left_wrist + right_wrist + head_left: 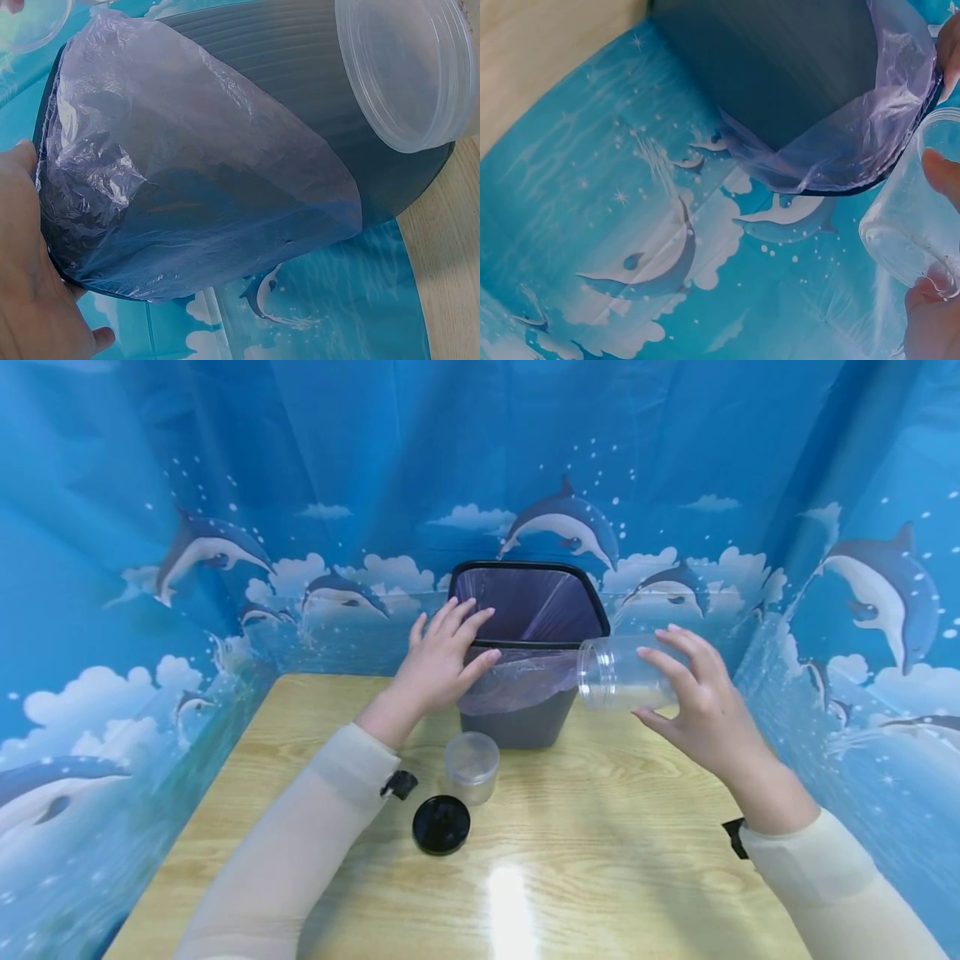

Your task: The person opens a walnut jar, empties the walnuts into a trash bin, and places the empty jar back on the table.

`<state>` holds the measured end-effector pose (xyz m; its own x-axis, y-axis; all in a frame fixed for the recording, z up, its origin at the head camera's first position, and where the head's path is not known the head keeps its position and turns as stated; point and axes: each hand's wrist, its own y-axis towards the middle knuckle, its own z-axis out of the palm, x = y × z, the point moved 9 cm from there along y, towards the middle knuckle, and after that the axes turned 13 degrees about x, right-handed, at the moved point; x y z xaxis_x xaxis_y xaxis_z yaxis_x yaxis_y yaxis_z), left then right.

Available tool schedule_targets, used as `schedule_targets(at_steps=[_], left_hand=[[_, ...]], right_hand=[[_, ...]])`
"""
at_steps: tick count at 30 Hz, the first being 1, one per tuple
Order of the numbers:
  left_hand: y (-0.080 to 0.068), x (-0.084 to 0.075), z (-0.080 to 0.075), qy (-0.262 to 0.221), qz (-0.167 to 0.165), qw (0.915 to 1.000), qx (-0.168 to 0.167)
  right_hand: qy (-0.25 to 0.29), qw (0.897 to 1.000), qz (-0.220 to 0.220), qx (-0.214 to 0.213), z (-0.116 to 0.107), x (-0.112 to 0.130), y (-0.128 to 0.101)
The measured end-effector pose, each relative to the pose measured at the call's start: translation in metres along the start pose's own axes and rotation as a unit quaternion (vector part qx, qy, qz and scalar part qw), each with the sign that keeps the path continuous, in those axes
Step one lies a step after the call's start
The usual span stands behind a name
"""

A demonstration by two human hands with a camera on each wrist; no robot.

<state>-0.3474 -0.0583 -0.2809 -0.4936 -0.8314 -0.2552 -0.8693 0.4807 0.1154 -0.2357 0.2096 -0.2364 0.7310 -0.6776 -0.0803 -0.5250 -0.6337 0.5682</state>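
Note:
In the head view, my right hand (701,714) holds a clear plastic jar (618,672) on its side, fingers and thumb around it. The jar's threaded mouth points left, beside the right front of a grey trash bin's (517,722) rim. No lid is on the jar, and its walls look see-through in the right wrist view. My left hand (442,660) rests at the bin's left rim with spread, fairly straight fingers. A purple bag (202,157) lines the bin and folds over its edge. Part of the left hand is cut off in the left wrist view.
A second clear tub (472,768) stands on the wooden table (600,860) in front of the bin. Just before it lies a round black lid (441,825). Blue curtains with dolphins (337,468) enclose the table at the back and sides.

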Motion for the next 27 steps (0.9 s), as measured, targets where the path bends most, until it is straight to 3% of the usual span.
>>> schedule_targets(at_steps=[5,9,27], left_hand=[[0.0,0.0,-0.001,-0.005,0.002,1.0,-0.002],[0.0,0.0,-0.001,-0.007,0.003,1.0,-0.003],[0.001,0.0,0.001,-0.007,0.005,1.0,-0.001]], right_hand=[[0.02,1.0,0.003,0.009,0.008,-0.001,-0.009],[0.046,0.999,-0.007,-0.016,0.015,0.0,-0.017],[0.07,0.997,0.023,-0.017,0.043,0.006,-0.041]])
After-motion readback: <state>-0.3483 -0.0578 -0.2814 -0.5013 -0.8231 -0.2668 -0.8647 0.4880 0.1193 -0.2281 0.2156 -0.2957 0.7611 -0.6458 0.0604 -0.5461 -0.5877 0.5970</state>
